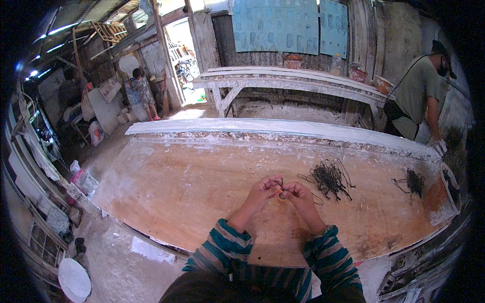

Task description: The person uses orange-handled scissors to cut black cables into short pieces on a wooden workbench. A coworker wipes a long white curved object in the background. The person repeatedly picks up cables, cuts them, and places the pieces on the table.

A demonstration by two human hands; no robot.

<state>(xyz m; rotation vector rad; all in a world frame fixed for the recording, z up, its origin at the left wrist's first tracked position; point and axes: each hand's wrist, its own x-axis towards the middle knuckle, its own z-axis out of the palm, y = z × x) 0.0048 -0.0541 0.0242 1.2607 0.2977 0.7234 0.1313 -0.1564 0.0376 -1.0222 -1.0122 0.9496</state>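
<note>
My left hand [260,196] and my right hand [302,198] meet over the near middle of the wooden tabletop [202,177]. Both have their fingers pinched on a short dark cord [282,185], which rises in a small loop between them. Something small and orange-yellow shows at the right fingertips, too small to make out. Just beyond my right hand lies a tangled pile of black cords [331,179], with a loose strand curving back toward that hand. A smaller bunch of black cords [413,183] rests farther right.
A whitish bucket [442,196] lies tipped at the table's right end. Along the far edge runs a long white-coated board [283,129]. A person [417,91] bends at the far right; a smaller person [144,95] stands back left. Behind is a whitened bench [298,81].
</note>
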